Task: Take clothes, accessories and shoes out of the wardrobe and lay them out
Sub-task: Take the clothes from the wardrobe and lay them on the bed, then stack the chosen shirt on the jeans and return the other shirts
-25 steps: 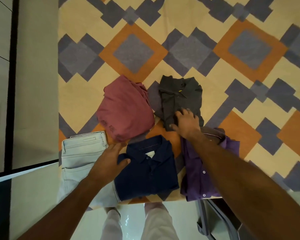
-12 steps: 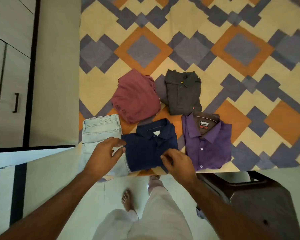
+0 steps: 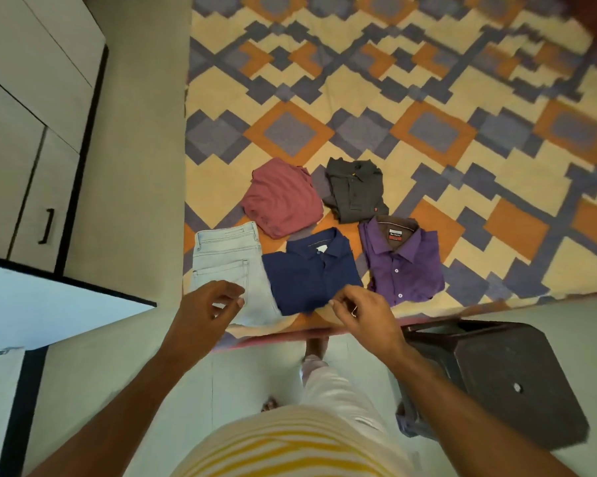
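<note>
purple shirt (image 3: 405, 266): collar label unreadable | left hand (image 3: 205, 309), right hand (image 3: 364, 313): loosely curled, empty, above bed (image 3: 496, 187) near edge | navy shirt (image 3: 310, 271) between

Before you lies a bedspread (image 3: 376, 87) patterned in cream, orange and slate-blue stepped diamonds. On it, far to near, you see a dusty-red folded top (image 3: 282, 197), a charcoal shirt (image 3: 355, 191), pale washed-blue jeans (image 3: 231, 266), a navy shirt (image 3: 310, 270) and a purple shirt (image 3: 405, 263) with white buttons. At near right stands a dark brown stool (image 3: 506, 380); your own top (image 3: 283, 445) is striped yellow and white, and the cupboards (image 3: 25, 132) at left are beige with a black handle.
</note>
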`<action>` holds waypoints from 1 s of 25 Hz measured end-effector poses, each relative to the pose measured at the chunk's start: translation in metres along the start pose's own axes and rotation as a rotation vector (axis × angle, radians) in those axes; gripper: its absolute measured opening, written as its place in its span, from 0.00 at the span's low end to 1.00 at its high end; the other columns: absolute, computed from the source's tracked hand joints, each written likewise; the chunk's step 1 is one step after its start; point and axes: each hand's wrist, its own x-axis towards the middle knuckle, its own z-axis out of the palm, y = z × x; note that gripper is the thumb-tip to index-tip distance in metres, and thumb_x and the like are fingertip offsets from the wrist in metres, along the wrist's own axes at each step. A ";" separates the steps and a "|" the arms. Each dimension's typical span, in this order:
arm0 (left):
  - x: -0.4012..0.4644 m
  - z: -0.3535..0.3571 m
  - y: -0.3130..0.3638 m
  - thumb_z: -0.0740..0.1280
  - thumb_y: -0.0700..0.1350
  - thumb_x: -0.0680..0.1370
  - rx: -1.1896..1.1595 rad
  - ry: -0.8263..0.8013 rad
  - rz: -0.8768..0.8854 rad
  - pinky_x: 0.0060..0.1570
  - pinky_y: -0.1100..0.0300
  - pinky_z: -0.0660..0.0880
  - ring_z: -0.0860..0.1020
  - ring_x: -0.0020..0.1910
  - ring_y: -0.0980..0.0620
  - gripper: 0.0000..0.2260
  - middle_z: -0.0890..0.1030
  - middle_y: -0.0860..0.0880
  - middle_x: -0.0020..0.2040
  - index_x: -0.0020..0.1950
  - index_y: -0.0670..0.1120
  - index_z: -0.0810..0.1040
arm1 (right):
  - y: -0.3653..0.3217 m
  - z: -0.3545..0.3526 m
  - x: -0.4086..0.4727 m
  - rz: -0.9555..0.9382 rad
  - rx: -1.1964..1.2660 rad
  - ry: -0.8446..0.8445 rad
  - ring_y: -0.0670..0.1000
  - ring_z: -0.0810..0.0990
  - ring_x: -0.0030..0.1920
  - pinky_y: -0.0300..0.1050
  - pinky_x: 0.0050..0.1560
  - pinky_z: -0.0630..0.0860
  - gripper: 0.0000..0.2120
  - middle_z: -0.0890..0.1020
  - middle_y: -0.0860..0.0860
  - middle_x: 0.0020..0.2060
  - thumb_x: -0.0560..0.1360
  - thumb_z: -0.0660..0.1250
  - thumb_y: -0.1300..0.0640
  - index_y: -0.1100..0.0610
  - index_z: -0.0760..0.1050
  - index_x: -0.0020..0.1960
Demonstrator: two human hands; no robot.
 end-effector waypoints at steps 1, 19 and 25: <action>-0.018 -0.008 -0.007 0.71 0.42 0.76 -0.013 0.013 0.017 0.41 0.73 0.75 0.82 0.48 0.52 0.08 0.83 0.51 0.52 0.55 0.44 0.82 | -0.011 0.008 -0.019 -0.013 -0.004 0.006 0.47 0.77 0.37 0.49 0.38 0.76 0.08 0.80 0.47 0.36 0.77 0.66 0.50 0.54 0.76 0.43; -0.124 -0.025 -0.025 0.71 0.42 0.76 -0.180 -0.009 0.023 0.44 0.55 0.82 0.82 0.45 0.56 0.05 0.85 0.55 0.46 0.49 0.50 0.84 | -0.065 0.037 -0.146 -0.042 -0.036 0.033 0.43 0.74 0.34 0.32 0.33 0.69 0.13 0.75 0.39 0.31 0.76 0.67 0.48 0.39 0.66 0.36; -0.118 -0.019 -0.018 0.72 0.44 0.75 -0.190 -0.042 0.011 0.40 0.65 0.76 0.82 0.43 0.60 0.05 0.85 0.56 0.45 0.47 0.55 0.83 | -0.049 0.027 -0.145 0.007 -0.072 -0.038 0.47 0.78 0.37 0.43 0.37 0.76 0.09 0.80 0.45 0.35 0.76 0.67 0.47 0.51 0.75 0.41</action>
